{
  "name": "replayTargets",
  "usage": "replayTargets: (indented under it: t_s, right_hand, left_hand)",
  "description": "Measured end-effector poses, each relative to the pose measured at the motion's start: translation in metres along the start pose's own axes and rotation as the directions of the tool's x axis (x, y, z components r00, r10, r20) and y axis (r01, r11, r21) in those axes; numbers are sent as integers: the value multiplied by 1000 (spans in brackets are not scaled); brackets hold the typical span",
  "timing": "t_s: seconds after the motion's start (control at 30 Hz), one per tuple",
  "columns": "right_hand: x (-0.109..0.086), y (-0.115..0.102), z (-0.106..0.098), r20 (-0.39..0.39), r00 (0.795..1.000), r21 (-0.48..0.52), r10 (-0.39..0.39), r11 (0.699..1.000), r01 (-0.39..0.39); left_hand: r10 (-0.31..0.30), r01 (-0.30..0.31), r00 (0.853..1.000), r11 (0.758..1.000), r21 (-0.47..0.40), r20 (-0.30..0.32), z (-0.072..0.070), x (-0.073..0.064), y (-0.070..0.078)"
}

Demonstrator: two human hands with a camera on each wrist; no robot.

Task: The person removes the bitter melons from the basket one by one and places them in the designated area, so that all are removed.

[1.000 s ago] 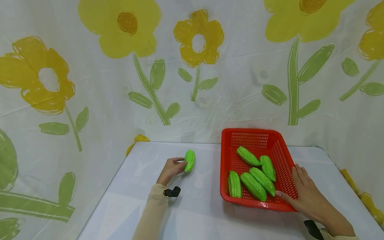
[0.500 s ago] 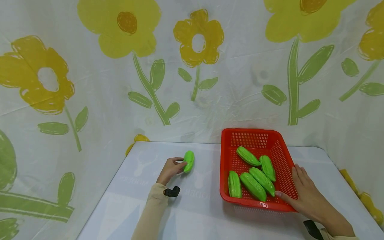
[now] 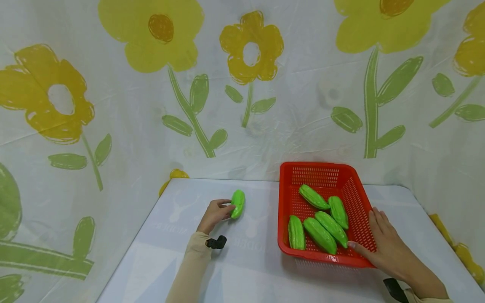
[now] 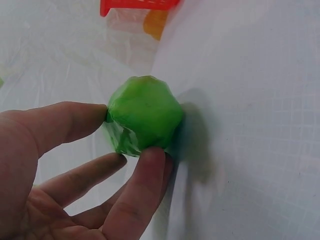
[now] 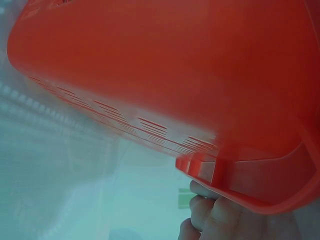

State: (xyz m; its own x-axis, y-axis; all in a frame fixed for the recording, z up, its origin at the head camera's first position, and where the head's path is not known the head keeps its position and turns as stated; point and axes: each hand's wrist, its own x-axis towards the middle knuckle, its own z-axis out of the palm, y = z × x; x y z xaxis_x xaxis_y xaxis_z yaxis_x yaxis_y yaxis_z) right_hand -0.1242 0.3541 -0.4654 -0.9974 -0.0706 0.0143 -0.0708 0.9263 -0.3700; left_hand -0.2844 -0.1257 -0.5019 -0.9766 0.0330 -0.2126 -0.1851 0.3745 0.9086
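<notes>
My left hand (image 3: 216, 215) pinches a green ridged gourd (image 3: 238, 203) between thumb and fingertips, at the left of the white table (image 3: 242, 261). In the left wrist view, the rounded end of the gourd (image 4: 145, 112) faces the camera and casts a shadow on the white surface. My right hand (image 3: 395, 250) holds the right front corner of a red plastic basket (image 3: 322, 257), its thumb over the rim and its fingers along the outer side. Several similar gourds (image 3: 320, 235) lie inside. The right wrist view shows fingers under the basket's lip (image 5: 250, 200).
A pale curtain (image 3: 295, 118) printed with yellow flowers hangs behind the table and along its sides. The basket stands near the table's back edge, right of centre. A dark wrist camera (image 3: 217, 242) sits on the left sleeve (image 3: 193, 269).
The pinched gourd and my left hand have shifted very slightly to the left. My right hand and the basket have stayed in place.
</notes>
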Motion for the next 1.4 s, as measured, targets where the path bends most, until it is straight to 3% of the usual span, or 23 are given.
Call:
replayTargets:
  t_s: [0.5,0.77,1.13,1.4]
  right_hand:
    - [-1,0,0,6,1000,3,12,1000,-12]
    - [1,-3,-3,4,1000,1,8,1000,-8]
    - [1,-2,-1,13,1000,-8,17,1000,-17]
    - [2,-2,-1,2,1000,-6,0,1000,0]
  left_hand:
    - [-3,3,1000,1000,26,-22,-1,-1,0]
    - [19,2,994,980,198,-107,-6,2,-3]
    - [89,-51,977,981,189,-195,-11,-1,4]
    - [111,-77,970,984,159,-218,-11,-2,18]
